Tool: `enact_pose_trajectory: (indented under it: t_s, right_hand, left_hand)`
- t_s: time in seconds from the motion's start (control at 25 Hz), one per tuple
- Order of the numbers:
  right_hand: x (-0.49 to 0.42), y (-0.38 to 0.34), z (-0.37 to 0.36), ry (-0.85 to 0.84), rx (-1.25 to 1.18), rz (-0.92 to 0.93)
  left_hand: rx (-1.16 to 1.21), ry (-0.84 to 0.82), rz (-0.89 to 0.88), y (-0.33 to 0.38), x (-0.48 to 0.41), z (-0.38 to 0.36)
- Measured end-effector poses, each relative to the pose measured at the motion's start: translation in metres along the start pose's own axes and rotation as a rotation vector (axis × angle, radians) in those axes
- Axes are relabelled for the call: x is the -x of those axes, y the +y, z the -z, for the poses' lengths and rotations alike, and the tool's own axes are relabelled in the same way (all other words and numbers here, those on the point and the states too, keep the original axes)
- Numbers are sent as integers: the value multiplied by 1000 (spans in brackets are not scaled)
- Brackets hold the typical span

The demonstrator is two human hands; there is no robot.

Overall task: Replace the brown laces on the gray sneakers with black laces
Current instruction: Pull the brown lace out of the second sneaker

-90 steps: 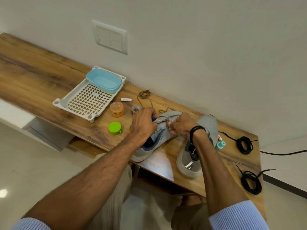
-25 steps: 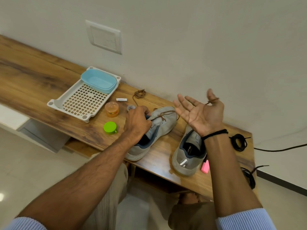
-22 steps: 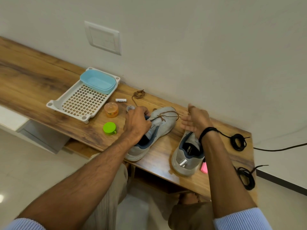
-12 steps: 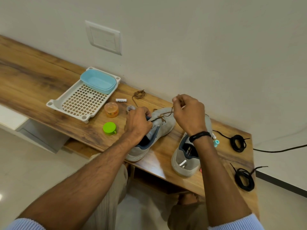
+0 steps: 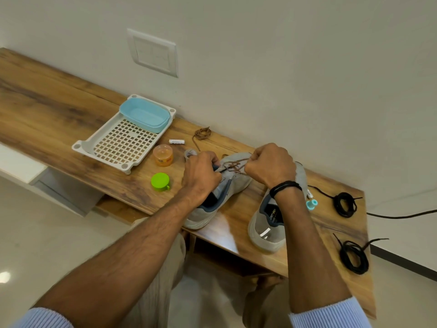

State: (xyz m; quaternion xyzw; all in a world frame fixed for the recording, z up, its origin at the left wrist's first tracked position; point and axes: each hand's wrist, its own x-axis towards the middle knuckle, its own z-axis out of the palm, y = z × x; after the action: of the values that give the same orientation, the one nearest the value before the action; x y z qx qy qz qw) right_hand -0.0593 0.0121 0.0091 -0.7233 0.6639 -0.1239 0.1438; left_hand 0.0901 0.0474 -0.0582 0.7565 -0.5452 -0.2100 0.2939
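Fingers (image 5: 256, 157) pinching brown lace (image 5: 233, 165), sneaker (image 5: 236, 183) held — blue tub (image 5: 139, 121) in white tray (image 5: 118, 147)

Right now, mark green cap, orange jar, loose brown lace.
green cap (image 5: 160, 181), head view, centre of its top.
orange jar (image 5: 163, 155), head view, middle of its lid.
loose brown lace (image 5: 203, 133), head view, its coiled part.

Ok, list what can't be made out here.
Head view:
- Brown lace path through the laced sneaker eyelets: covered by left hand and right hand.
- Second sneaker front: behind the right forearm.
- White cylinder print: too small.
- Grey object by the orange jar: mostly behind the left hand.
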Motion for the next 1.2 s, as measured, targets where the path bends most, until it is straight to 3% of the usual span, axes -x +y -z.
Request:
enact_pose_trajectory:
  t_s: [0.12, 0.2, 0.32, 0.36, 0.4, 0.52, 0.6, 0.72, 0.84, 0.92, 1.0, 1.08, 1.2]
  right_hand:
    - [-4, 3, -9, -77, -145, 23]
    - [-5, -4, -12, -25, -393, -33]
    - [-5, -14, -8, 463, -735, -120]
    - [-9, -13, -9, 565, -672, -123]
    - [-13, -10, -11, 563, -535, -109]
    - [-24, 3, -40, 91, -142, 17]
    - [-27, 9, -61, -111, -49, 94]
    - [-25, 5, -59, -171, -98, 154]
    - [-20, 8, -32, -335, -395, 275]
    - [-11, 12, -13, -572, -535, 370]
    - [-1, 15, -5, -854, -491, 407]
    - [5, 18, -4, -1033, -382, 338]
    - [9, 23, 3, -1051, -431, 135]
  left_hand:
    - [-11, -11, -13, 3, 2, 1]
    - [-16, -14, -21, 3, 3, 3]
    - [-11, -24, -14, 3, 3, 3]
    - [-11, -27, -11, 3, 3, 4]
    - [-12, -29, -11, 3, 3, 4]
    - [-8, -19, -18, 3, 2, 3]
    - [-3, -14, -19, 3, 3, 3]
    - [3, -6, 0, 2, 3, 3]
    - [-10, 15, 37, 1, 0, 2]
    - [-8, 26, 53, 1, -2, 1]
    - [7, 31, 65, 2, -1, 0]
    - [20, 32, 59, 3, 0, 0]
    - [16, 19, 48, 5, 1, 2]
